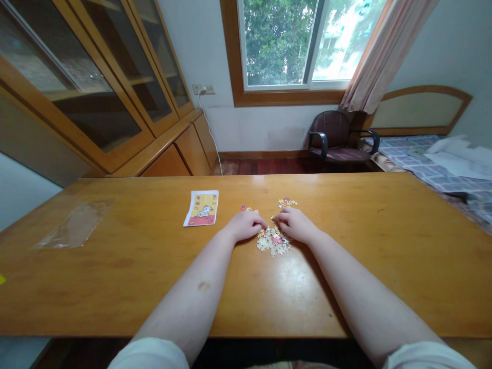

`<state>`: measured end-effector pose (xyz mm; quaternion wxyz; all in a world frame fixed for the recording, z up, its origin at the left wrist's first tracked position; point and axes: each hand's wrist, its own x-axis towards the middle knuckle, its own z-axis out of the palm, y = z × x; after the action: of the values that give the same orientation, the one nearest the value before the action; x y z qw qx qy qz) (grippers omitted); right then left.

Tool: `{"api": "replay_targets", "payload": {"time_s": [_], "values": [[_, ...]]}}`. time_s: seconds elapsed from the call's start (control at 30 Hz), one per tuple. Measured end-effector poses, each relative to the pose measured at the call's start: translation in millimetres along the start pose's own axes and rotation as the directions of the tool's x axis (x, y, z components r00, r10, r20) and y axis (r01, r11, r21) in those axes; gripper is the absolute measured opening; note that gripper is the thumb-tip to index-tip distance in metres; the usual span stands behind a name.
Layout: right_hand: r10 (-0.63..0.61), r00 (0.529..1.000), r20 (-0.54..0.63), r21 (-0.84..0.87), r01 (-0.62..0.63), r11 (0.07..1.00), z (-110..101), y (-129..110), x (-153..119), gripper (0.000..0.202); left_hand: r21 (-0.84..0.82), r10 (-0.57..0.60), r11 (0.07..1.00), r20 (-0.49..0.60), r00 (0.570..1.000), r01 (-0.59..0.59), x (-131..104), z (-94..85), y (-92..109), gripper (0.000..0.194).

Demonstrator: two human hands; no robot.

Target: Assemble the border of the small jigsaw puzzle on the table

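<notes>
The main pile of puzzle pieces lies on the table in front of me, loose and overlapping, mostly pale with a bit of pink on top. My left hand is at the pile's far left edge, fingers curled in and reaching toward the pieces; I cannot tell whether a piece is pinched between them. My right hand is at the pile's far right edge, its fingers bent and narrow, the tips beside a small piece just beyond the pile; I cannot tell whether they grip it.

Beyond the pile and a little to its right sits a small cluster of pieces. A few more pieces show beyond the pile to its left, partly hidden by my left hand. Farther left of the pile lies the picture sheet, showing a white animal on yellow and pink. Well to the pile's left is a clear plastic bag, lying flat.
</notes>
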<state>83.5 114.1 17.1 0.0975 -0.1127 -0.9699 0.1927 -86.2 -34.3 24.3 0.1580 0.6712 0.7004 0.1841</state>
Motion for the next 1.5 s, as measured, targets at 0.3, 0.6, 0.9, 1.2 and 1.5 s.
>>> {"api": "replay_targets", "payload": {"time_s": [0.3, 0.6, 0.9, 1.2, 1.5], "values": [[0.018, 0.998, -0.052, -0.071, -0.022, 0.997, -1, 0, 1, 0.027, 0.037, -0.072, 0.997, -0.046, 0.996, 0.074, 2, 2.1, -3, 0.035], [0.063, 0.998, -0.018, -0.114, -0.065, 0.991, -4, 1, 1, 0.029, 0.041, -0.207, 0.975, -0.18, 0.962, 0.218, 1, -0.2, -4, 0.028], [0.038, 0.998, 0.04, -0.142, -0.032, 0.989, 6, 2, -3, 0.034, 0.065, -0.371, 0.918, -0.205, 0.906, 0.391, 1, -2.6, -5, 0.033], [0.064, 0.995, -0.072, -0.096, -0.071, 0.993, 2, 17, -4, 0.031, 0.01, -0.309, 0.948, -0.201, 0.929, 0.317, 1, -2.2, -6, 0.032], [-0.09, 0.995, -0.049, -0.001, 0.09, 0.996, 6, 17, -3, 0.036, 0.009, 0.008, 1.0, 0.0, 1.0, -0.008, 0, -3.1, 1, 0.031]]}}
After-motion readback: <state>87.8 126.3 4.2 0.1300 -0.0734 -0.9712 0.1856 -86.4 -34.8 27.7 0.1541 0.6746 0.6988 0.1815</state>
